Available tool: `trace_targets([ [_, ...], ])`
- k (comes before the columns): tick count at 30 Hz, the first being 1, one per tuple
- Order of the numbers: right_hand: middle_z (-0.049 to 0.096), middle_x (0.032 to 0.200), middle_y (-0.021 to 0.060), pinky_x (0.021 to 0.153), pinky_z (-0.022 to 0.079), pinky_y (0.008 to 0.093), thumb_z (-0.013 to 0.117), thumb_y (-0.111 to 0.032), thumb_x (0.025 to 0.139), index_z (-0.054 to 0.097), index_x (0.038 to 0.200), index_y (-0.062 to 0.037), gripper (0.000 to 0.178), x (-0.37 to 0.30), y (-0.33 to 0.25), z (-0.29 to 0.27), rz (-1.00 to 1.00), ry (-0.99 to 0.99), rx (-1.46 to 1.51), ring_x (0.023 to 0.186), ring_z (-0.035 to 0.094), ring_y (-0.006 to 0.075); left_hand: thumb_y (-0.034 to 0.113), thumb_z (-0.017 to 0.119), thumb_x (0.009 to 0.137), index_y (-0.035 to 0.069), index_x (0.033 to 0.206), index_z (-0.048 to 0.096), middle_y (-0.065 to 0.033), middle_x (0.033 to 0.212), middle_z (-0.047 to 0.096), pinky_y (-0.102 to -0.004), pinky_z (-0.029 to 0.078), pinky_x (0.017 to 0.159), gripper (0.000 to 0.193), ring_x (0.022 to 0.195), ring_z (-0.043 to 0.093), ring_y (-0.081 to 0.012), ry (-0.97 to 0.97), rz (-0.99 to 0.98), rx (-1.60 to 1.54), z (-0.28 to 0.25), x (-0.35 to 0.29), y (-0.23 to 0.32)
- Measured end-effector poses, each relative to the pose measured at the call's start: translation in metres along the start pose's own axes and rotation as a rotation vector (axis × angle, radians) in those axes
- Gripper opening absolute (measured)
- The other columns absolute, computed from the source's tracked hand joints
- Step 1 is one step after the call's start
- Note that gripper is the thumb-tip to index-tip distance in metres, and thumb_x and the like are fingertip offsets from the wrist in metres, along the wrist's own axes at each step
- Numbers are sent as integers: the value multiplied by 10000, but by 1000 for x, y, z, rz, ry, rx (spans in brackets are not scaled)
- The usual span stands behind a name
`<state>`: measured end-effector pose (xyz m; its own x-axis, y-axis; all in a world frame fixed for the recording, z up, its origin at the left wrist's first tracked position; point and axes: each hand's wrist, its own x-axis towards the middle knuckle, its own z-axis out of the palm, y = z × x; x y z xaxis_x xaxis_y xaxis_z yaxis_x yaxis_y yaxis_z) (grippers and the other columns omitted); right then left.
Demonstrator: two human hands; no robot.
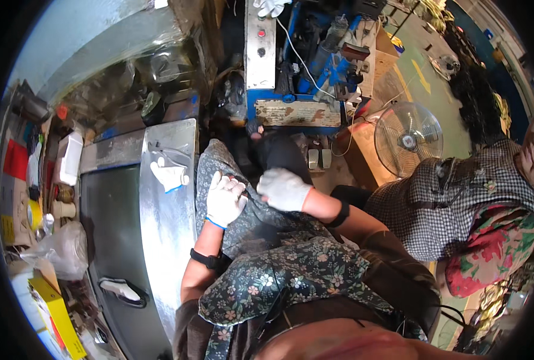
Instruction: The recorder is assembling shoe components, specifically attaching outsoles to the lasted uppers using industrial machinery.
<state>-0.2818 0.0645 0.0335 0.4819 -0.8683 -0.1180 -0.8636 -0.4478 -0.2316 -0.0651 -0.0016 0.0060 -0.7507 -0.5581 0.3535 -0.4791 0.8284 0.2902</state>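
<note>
Both my hands wear white knit gloves, held over my lap above a dark floral apron (309, 264). My left hand (224, 201) has its fingers curled in; a small dark reddish bit shows by the fingertips, too small to name. To its right, my right hand (284, 189) is closed, slightly blurred, its fingers bunched and pointing left. Whatever it may hold is hidden. The two hands are apart. Left of my left hand, a loose white glove (169, 174) with a blue cuff edge lies on a shiny metal tabletop (165, 252).
A dark belt (114, 222) beside the metal top carries a shoe (123, 292). Ahead stands a blue machine with a control panel (261, 45). A fan (408, 141) stands at right, near a seated person in a checked top (435, 204). A yellow box (57, 315) sits lower left.
</note>
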Motion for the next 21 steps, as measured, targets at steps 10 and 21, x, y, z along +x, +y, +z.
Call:
trace_targets([
  [10, 600, 1370, 104, 1036, 419, 307, 611, -280, 1010, 542, 1406, -37, 470, 0, 146, 1, 666, 641, 1232, 1247, 552, 218, 119, 634, 937, -38, 1340, 579, -133, 1162, 699, -337, 464, 1025, 436, 1143, 641, -232, 197, -633, -1189, 43, 82, -27],
  [21, 430, 847, -58, 761, 400, 237, 617, -161, 1010, 510, 881, -66, 192, 0, 155, 29, 517, 1005, 1360, 807, 392, 57, 36, 611, 914, 63, 898, 587, 28, 833, 572, -247, 441, 742, 39, 779, 499, -83, 250, -572, -1247, 86, 142, -52],
])
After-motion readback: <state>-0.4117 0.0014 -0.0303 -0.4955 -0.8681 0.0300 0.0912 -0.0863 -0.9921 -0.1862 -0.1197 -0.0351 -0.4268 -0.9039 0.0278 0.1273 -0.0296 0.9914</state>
